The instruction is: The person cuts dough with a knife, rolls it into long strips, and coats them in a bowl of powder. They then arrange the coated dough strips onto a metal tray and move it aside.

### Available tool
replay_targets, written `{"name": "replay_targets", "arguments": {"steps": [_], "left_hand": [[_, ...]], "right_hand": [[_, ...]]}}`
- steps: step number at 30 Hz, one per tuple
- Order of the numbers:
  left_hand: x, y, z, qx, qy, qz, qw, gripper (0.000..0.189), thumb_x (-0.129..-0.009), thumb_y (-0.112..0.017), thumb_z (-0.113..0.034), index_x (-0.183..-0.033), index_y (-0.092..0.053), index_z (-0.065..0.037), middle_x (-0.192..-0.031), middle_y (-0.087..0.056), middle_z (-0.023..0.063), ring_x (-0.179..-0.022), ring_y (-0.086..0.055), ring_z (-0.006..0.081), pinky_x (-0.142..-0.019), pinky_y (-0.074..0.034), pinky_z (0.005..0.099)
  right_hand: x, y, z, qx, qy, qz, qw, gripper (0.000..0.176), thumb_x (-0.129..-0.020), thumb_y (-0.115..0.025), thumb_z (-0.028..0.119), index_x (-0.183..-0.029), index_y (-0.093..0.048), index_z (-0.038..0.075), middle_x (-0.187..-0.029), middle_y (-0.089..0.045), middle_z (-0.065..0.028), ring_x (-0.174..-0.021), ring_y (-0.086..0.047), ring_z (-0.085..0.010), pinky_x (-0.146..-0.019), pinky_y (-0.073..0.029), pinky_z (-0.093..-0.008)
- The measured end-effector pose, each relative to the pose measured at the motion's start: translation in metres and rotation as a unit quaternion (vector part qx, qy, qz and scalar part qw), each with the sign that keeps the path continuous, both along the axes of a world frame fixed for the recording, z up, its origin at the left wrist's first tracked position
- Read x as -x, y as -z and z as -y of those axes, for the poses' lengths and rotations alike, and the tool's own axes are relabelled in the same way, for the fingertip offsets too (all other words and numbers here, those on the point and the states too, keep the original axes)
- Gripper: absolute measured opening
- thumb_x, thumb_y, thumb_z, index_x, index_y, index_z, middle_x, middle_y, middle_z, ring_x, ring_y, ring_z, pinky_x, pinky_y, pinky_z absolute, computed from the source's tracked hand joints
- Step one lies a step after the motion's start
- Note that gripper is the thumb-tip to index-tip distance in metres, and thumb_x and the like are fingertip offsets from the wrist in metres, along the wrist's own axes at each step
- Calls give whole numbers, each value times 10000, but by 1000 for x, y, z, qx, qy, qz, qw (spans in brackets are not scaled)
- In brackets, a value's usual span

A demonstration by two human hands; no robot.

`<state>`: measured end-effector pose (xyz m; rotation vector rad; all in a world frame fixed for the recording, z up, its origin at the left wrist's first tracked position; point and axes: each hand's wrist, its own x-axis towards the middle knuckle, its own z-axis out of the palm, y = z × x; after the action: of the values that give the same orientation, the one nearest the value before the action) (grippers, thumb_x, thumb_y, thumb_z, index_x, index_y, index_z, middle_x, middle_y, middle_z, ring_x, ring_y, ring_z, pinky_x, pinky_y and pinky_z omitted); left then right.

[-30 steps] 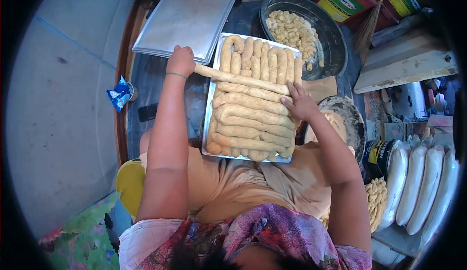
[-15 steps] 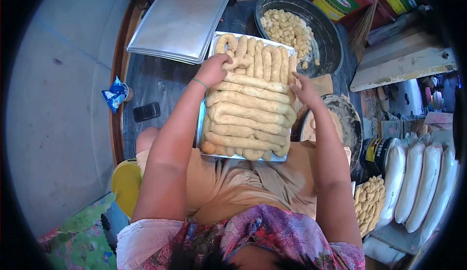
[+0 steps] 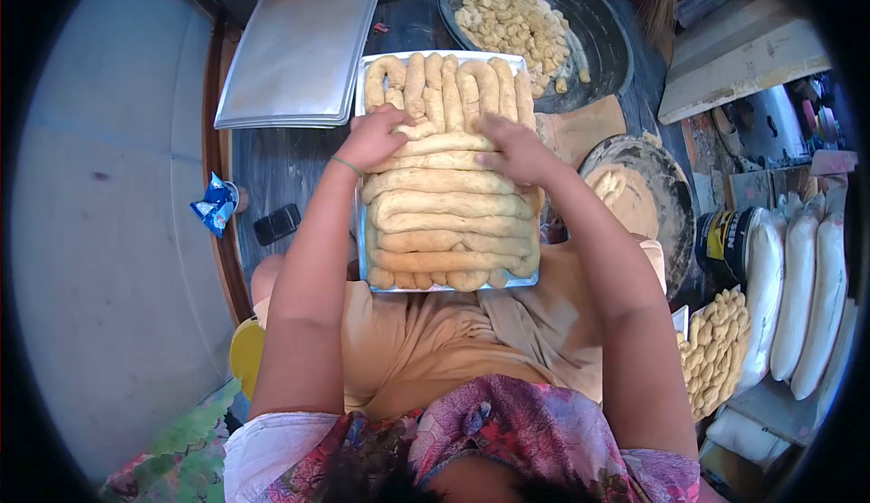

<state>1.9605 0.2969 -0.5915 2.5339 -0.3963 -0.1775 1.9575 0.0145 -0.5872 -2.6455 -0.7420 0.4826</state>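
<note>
A shallow metal tray [image 3: 361, 247] rests on my lap, loaded with thick ropes of pale dough [image 3: 444, 204]. Most ropes lie crosswise in rows; at the far end several run lengthwise, some bent into loops. At the tray's left side, my left hand [image 3: 373, 140] has its fingers closed on the end of a dough rope [image 3: 417, 130], just below the lengthwise ones. My right hand [image 3: 521, 151] lies over the right part of the same rows, thumb and fingers apart, touching the dough. Its fingertips partly hide the rope beneath.
A dark basin [image 3: 609, 59] of small dough pieces stands beyond the tray. Stacked metal sheets [image 3: 304, 45] lie at far left, with a phone [image 3: 276, 224] nearer. On the right are a floury round pan [image 3: 671, 204], shaped dough pieces [image 3: 716, 353] and long plastic-wrapped packs [image 3: 797, 276].
My right hand has moved left from the tray's right edge onto the dough. My left hand has shifted slightly left and down, and the rope end near it now lies flatter across.
</note>
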Motion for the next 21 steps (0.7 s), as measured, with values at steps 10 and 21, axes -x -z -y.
{"name": "replay_targets", "arguments": {"steps": [10, 21], "left_hand": [[34, 18, 54, -194, 23, 137, 971, 591, -911, -457, -468, -1381, -391, -117, -1470, -298, 145, -1380, -231, 312, -1123, -97, 498], [67, 10, 119, -206, 120, 104, 966, 668, -910, -449, -465, -1448, -268, -114, -1508, -207, 156, -1398, -170, 330, -1127, -59, 487]], "right_hand": [[20, 11, -2, -19, 29, 97, 995, 613, -920, -443, 475, -1422, -322, 144, -1492, -254, -139, -1380, -233, -304, -1121, -163, -488], [-42, 13, 262, -282, 361, 238, 856, 453, -864, -596, 289, -1219, -545, 13, -1213, -540, -208, -1108, -547, -278, -925, -427, -348]]}}
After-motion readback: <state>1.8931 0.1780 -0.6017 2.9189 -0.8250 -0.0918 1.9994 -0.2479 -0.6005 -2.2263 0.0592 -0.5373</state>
